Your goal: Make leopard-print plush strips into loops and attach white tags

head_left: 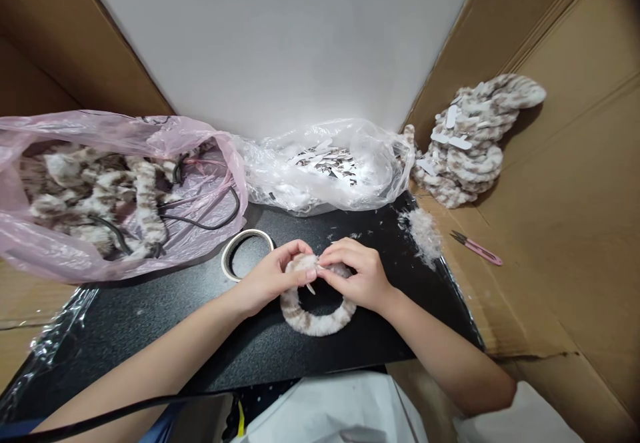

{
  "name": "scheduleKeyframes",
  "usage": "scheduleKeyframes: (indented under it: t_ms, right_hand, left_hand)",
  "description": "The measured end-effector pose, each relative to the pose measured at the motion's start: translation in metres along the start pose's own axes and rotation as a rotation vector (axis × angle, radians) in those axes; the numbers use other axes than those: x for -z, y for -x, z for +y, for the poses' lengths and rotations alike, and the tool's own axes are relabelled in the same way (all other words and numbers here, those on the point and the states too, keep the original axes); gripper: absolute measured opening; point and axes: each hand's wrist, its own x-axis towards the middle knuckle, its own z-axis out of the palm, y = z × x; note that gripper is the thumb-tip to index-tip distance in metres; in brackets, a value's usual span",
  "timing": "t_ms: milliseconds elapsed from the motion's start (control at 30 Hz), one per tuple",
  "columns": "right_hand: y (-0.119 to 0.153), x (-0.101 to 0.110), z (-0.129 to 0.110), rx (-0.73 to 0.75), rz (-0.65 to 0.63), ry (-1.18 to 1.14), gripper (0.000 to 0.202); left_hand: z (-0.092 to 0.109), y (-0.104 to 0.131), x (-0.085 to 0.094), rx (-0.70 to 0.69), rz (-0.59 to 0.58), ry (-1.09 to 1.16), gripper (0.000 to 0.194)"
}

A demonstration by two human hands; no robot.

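Observation:
A fluffy white-and-brown ring (320,324) lies on the black table top, its far side gripped between my two hands. My left hand (280,270) pinches the plush at the ring's upper left, thumb in front. From the other side my right hand (357,273) is closed on the ring at the same spot, its fingertips meeting those of the left. A small white strip (311,289) sticks out below the left thumb. What exactly lies between the fingertips is hidden. Just left of my left hand, a tape roll (225,256) lies flat.
A pink plastic bag (210,163) at left holds plush pieces and dark cords. Behind my hands sits a clear bag (280,163) with paper strips. At right are a pile of plush rings (465,156), thread snips (477,248) and loose fluff (424,235). Cardboard walls flank the table.

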Motion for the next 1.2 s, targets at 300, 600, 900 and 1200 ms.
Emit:
scheduleKeyframes:
  t_ms: [300, 600, 900, 1200]
  right_hand:
    - [-0.002, 0.006, -0.001, 0.028, -0.043, 0.100, 0.012]
    - [0.000, 0.009, -0.002, 0.157, -0.220, 0.360, 0.012]
    - [-0.001, 0.011, 0.001, 0.081, -0.297, 0.268, 0.014]
    - [-0.001, 0.011, 0.002, 0.071, -0.340, 0.289, 0.014]
  left_hand:
    - [0.002, 0.001, 0.000, -0.043, 0.037, -0.108, 0.033]
    - [0.001, 0.000, -0.004, -0.001, 0.054, -0.141, 0.033]
    - [0.000, -0.001, -0.004, 0.018, 0.038, -0.111, 0.031]
    - [-0.003, -0.001, -0.004, 0.024, 0.059, -0.079, 0.030]
